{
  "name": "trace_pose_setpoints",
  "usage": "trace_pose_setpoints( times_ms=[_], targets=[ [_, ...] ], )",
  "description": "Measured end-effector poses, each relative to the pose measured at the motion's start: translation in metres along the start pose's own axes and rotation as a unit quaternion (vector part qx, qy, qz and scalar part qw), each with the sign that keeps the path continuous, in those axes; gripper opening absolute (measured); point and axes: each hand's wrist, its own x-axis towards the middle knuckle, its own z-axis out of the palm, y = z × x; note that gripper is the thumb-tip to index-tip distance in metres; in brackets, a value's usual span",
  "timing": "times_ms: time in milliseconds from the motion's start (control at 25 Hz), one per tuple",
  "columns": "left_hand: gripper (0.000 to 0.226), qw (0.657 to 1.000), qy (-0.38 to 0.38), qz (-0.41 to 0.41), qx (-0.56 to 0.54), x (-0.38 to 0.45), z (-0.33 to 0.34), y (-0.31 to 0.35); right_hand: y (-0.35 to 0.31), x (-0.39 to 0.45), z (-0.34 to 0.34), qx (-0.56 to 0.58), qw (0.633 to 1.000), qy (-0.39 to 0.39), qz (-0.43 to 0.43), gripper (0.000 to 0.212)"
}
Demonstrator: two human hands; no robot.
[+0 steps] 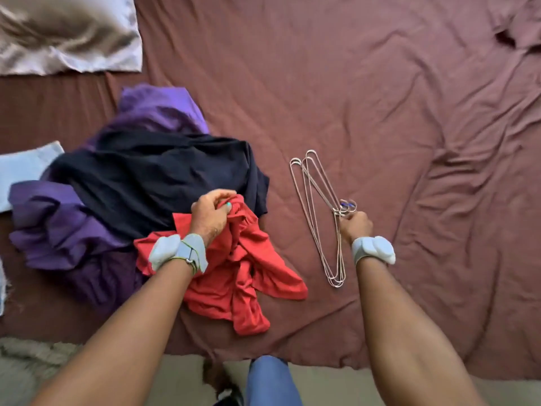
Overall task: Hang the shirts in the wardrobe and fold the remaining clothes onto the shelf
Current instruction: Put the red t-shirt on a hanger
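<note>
Head view: left hand (pixel 212 212) bunches the red shirt (pixel 234 273) near the bed's (pixel 380 83) front edge; right hand (pixel 355 225) pinches the wire hangers' (pixel 319 218) hooks just beside it, their long axis running edge-to-middle.

A bed (pixel 380 83) covered by a creased maroon sheet fills most of the view. At about ten o'clock a shiny beige pillow (pixel 67 33) lies on it. Left of centre, toward nine o'clock, sits a heap of clothes: a purple garment (pixel 58 227) at the bottom, a dark navy garment (pixel 152 177) across it, and a crumpled red shirt (pixel 234 276) at the heap's six o'clock edge, partly on the sheet. A pale blue cloth (pixel 20 168) lies at nine o'clock, touching the purple garment. Just right of centre a bunch of wire hangers (pixel 319 215) lies on the sheet, apart from the clothes. At one o'clock the sheet bunches into a fold.
</note>
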Motion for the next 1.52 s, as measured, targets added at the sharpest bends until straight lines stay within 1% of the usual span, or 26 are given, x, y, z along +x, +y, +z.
trace_pose_setpoints(
  times_ms=[120, 240, 360, 520, 600, 680, 760, 880, 960, 1000, 1080, 1160, 1240, 1280, 1360, 1440, 1480, 1520],
  targets=[
    [0.018, 0.998, -0.003, -0.013, 0.055, 0.031, 0.032, -0.018, 0.009, 0.043, 0.031, -0.030, 0.998, 0.055, -0.032, 0.036],
    [0.016, 0.998, -0.008, -0.006, 0.059, 0.046, 0.052, -0.024, 0.011, 0.066, 0.049, -0.105, 0.992, 0.057, -0.033, 0.032],
    [0.016, 0.999, -0.009, -0.011, 0.049, 0.049, 0.062, -0.024, 0.010, 0.077, 0.056, -0.133, 0.989, 0.056, -0.032, 0.034],
    [0.020, 0.994, 0.009, -0.107, 0.024, 0.046, 0.070, -0.024, 0.006, 0.068, 0.061, -0.176, 0.975, 0.093, -0.093, 0.023],
    [0.025, 0.990, 0.025, -0.132, 0.039, 0.046, 0.071, -0.021, 0.003, 0.063, 0.061, -0.183, 0.972, 0.107, -0.097, 0.021],
    [0.027, 0.989, 0.035, -0.133, 0.053, 0.043, 0.068, -0.016, -0.001, 0.056, 0.059, -0.173, 0.972, 0.124, -0.096, 0.023],
    [0.023, 0.990, 0.043, -0.122, 0.050, 0.042, 0.065, -0.016, -0.006, 0.051, 0.057, -0.176, 0.970, 0.130, -0.109, 0.025],
    [0.019, 0.992, 0.060, -0.108, 0.041, 0.039, 0.055, -0.014, -0.016, 0.044, 0.047, -0.186, 0.964, 0.111, -0.155, 0.027],
    [0.018, 0.992, 0.062, -0.108, 0.035, 0.035, 0.045, -0.013, -0.025, 0.040, 0.037, -0.167, 0.965, 0.059, -0.195, 0.030],
    [0.019, 0.992, 0.062, -0.107, 0.040, 0.032, 0.039, -0.011, -0.030, 0.038, 0.031, -0.154, 0.965, 0.046, -0.207, 0.030],
    [0.018, 0.993, 0.056, -0.089, 0.059, 0.024, 0.022, -0.005, -0.041, 0.027, 0.016, -0.106, 0.968, 0.055, -0.222, 0.027],
    [0.018, 0.992, 0.053, -0.055, 0.098, 0.017, 0.002, -0.001, -0.062, 0.012, -0.003, -0.043, 0.968, 0.079, -0.235, 0.022],
    [0.014, 0.991, 0.060, -0.021, 0.120, 0.007, -0.017, 0.000, -0.081, -0.009, -0.021, 0.017, 0.967, 0.070, -0.243, 0.016],
    [0.011, 0.991, 0.064, -0.009, 0.119, 0.000, -0.028, 0.000, -0.090, -0.019, -0.027, 0.044, 0.968, 0.051, -0.242, 0.013],
    [0.007, 0.992, 0.060, 0.000, 0.107, -0.008, -0.036, -0.001, -0.100, -0.026, -0.030, 0.106, 0.970, -0.014, -0.219, 0.006],
    [0.008, 0.995, 0.072, 0.006, 0.075, -0.024, -0.046, 0.000, -0.103, -0.042, -0.031, 0.168, 0.966, -0.056, -0.190, 0.004],
    [0.009, 0.995, 0.086, 0.006, 0.057, -0.037, -0.054, -0.001, -0.104, -0.059, -0.032, 0.209, 0.958, -0.074, -0.180, 0.003],
    [0.009, 0.994, 0.099, 0.004, 0.046, -0.047, -0.061, -0.001, -0.106, -0.073, -0.032, 0.258, 0.946, -0.096, -0.173, 0.007]
  ],
)
